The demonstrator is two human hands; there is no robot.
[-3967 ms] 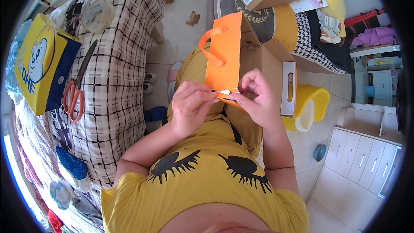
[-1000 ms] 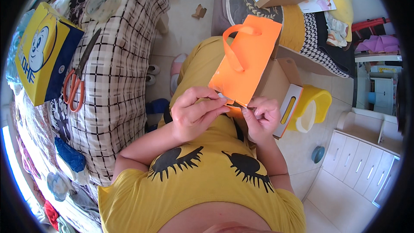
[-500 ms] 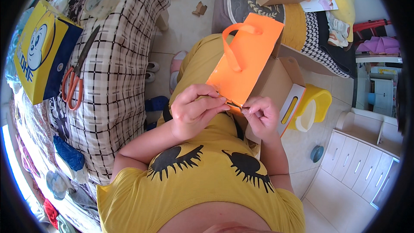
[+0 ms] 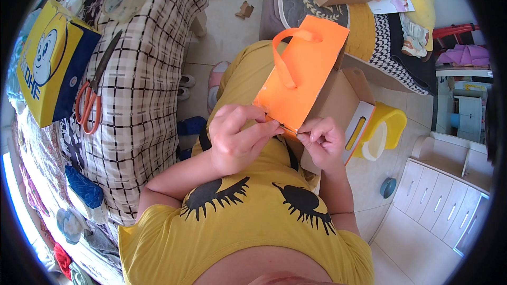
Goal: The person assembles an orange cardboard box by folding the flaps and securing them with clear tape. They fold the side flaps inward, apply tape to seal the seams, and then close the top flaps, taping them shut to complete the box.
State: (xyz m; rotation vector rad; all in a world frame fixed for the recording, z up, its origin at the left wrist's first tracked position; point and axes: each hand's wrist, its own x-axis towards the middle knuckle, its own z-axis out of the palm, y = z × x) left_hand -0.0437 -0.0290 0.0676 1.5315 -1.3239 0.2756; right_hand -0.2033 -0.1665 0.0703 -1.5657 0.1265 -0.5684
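Tiled floor | both hands, left hand [image 4: 237, 140], right hand [image 4: 322, 140], pinching smooth orange paper bag [image 4: 301, 82]

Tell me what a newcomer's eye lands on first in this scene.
The bright orange paper bag with its looped handle stands out at the centre, its lower edge pinched between the left hand and the right hand, above a cardboard box. To the left, orange-handled scissors lie on a checked cloth beside a yellow and blue bag. At the lower edge the person's yellow shirt shows two black eyelash prints.
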